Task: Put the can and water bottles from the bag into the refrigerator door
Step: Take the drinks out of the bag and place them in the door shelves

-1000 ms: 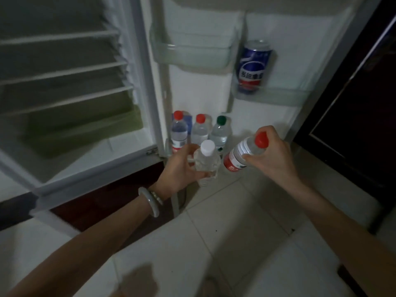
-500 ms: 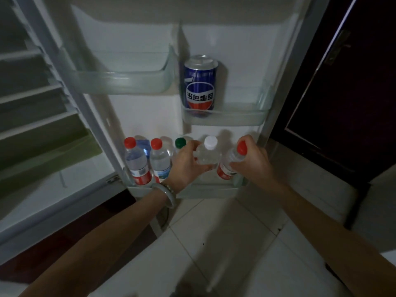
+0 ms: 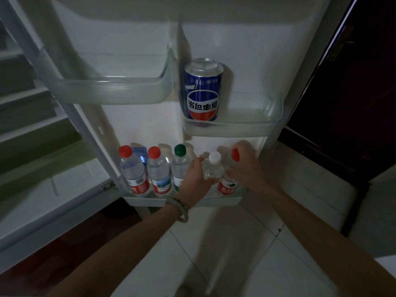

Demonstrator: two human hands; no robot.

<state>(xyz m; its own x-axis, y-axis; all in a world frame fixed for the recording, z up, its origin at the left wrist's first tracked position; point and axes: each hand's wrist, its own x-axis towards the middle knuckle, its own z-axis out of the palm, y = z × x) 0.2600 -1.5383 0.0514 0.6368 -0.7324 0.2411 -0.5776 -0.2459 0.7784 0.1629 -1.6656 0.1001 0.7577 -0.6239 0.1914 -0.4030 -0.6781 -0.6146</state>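
Note:
The open refrigerator door fills the view. A blue can (image 3: 202,93) stands in the middle right door shelf (image 3: 246,127). In the bottom door shelf (image 3: 214,201) stand two red-capped bottles (image 3: 135,170) (image 3: 158,171) and a green-capped bottle (image 3: 179,166). My left hand (image 3: 196,176) grips a small white-capped bottle (image 3: 213,166) set upright in that bottom shelf. Right beside it my right hand (image 3: 246,168) grips a red-capped bottle (image 3: 230,181) with a red label, its base down in the shelf. No bag is in view.
An empty clear shelf (image 3: 111,91) hangs on the door at upper left. A small blue carton (image 3: 140,154) sits behind the left bottles. The fridge interior with its racks (image 3: 25,116) lies left, a dark wooden door (image 3: 353,82) right, pale floor tiles (image 3: 214,254) below.
Both hands have carried their bottles from in front of the door down into the bottom door shelf, right of the green-capped bottle. The view has moved closer to the door.

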